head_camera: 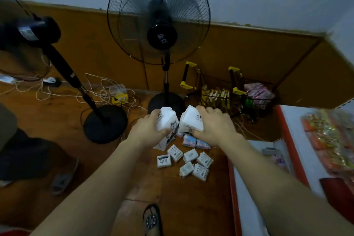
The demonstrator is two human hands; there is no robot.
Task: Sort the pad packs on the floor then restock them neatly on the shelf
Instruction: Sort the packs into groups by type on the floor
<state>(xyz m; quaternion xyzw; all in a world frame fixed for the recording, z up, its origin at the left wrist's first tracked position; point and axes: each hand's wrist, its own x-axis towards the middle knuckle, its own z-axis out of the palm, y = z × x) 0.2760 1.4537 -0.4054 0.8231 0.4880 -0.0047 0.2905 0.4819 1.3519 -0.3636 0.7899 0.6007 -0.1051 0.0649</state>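
We are gripping white pad packs [168,120] in our left hand [148,130] and right hand [212,126] — fingers curled round them — above loose packs [188,163] on the floor [191,207].

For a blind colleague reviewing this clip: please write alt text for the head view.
Two hands, left hand and right hand, each grip white pad packs above more packs scattered on the wooden floor. Two standing fans and wire baskets stand behind.
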